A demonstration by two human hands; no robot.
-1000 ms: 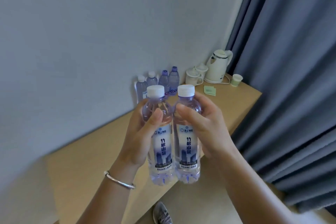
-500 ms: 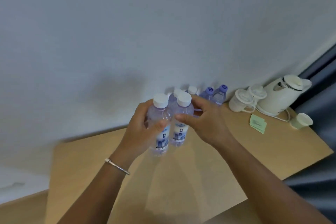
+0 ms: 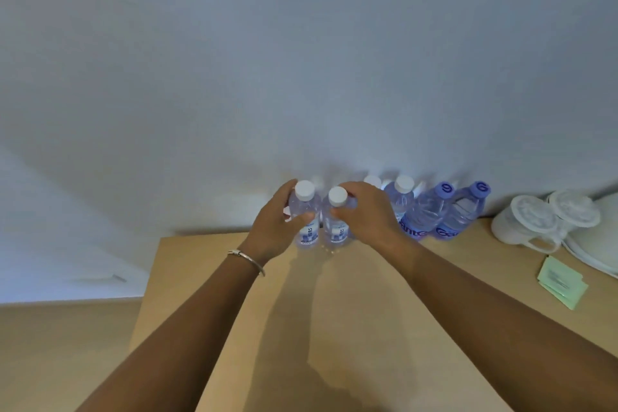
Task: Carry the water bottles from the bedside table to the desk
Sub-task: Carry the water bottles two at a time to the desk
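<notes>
Two small water bottles stand side by side at the back of the table point(image 3: 384, 328), near the wall. The left hand point(image 3: 276, 227) wraps the left bottle point(image 3: 306, 216); the right hand point(image 3: 369, 216) holds the right bottle point(image 3: 335, 217), fingers curled round each shoulder. Full, thin plastic: probably heavy, squashy, slick, best gripped mid-body. Their blue labels are unreadable; the purple bottles point(image 3: 444, 214) show partial letters.

You see white caps point(image 3: 305, 190) on clear bottles with blue-and-white labels point(image 3: 309, 235); right of them, purple-capped bottles point(image 3: 463, 211); the desk point(image 3: 351, 311) is tan.
</notes>
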